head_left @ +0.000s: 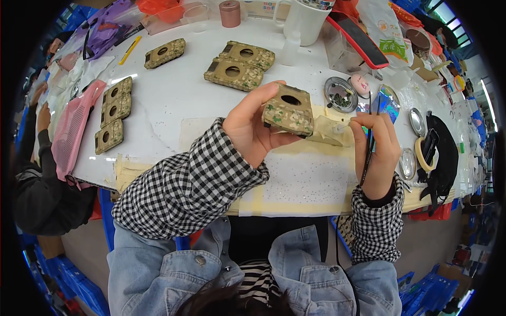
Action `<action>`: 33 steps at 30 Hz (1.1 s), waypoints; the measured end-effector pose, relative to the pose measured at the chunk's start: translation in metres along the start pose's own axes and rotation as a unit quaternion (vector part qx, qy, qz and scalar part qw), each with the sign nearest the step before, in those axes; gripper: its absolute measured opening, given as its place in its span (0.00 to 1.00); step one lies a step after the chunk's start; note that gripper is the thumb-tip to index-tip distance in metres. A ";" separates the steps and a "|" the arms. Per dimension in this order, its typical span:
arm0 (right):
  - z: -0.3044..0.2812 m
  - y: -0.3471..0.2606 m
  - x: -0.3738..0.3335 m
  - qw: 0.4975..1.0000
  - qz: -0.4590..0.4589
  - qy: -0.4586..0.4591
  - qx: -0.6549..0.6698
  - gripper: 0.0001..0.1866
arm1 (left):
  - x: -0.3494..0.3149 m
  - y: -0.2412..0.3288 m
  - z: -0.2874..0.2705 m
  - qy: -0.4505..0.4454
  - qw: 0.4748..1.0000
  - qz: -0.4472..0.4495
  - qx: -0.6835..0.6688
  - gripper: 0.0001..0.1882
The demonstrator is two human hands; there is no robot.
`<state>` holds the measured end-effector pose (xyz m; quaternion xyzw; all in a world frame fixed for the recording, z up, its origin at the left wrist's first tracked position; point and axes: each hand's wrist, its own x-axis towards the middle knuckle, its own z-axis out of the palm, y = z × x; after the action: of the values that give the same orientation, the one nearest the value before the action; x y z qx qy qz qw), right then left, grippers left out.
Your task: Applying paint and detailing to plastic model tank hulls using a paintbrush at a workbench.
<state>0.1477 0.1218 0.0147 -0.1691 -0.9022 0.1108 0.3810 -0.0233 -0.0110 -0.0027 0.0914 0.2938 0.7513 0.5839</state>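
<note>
My left hand (253,121) grips a tan-and-green camouflage toy tank hull (289,111), tilted, its round top hole facing up. Its fingers wrap the left side and underside. My right hand (380,150) is closed around a slim black stick-like tool (368,152); whether it is a brush or tweezers I cannot tell. A second dark slim length shows beside it. The right fingertips are at a tape-covered block (332,131), just right of the hull, near a small pale spot on it. Below the hands lies a speckled white sheet (300,181), edged with yellowish tape.
More camouflage hulls lie farther off, a pair (232,79) at the centre, one (168,50) behind, others (117,100) at left. A round dish (340,95) holds dark bits. A white mug (305,23) and red-edged phone (358,39) stand behind. A pink mesh pouch (76,126) borders another person's sleeve.
</note>
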 end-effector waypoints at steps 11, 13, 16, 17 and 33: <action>-0.021 -0.032 -0.038 0.966 0.111 -0.062 0.224 0.27 | -0.001 0.002 0.001 0.024 0.998 0.054 0.016 0.22; -0.016 -0.046 -0.044 0.928 0.185 -0.121 0.299 0.21 | -0.002 0.002 0.000 0.024 0.998 0.060 0.020 0.22; -0.008 -0.034 -0.037 0.929 0.085 -0.231 0.275 0.11 | -0.001 0.002 -0.003 0.009 0.998 0.060 0.021 0.21; -0.005 -0.033 -0.038 0.917 0.111 -0.240 0.299 0.11 | -0.001 0.002 -0.002 0.010 0.998 0.061 0.019 0.21; 0.023 -0.035 -0.045 0.840 0.251 -0.266 0.400 0.05 | -0.004 0.000 0.003 0.028 0.997 0.071 0.031 0.20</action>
<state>0.1526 0.0707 -0.0195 -0.1865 -0.7729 0.5945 0.1200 -0.0209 -0.0135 0.0006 0.1097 0.3260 0.7836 0.5173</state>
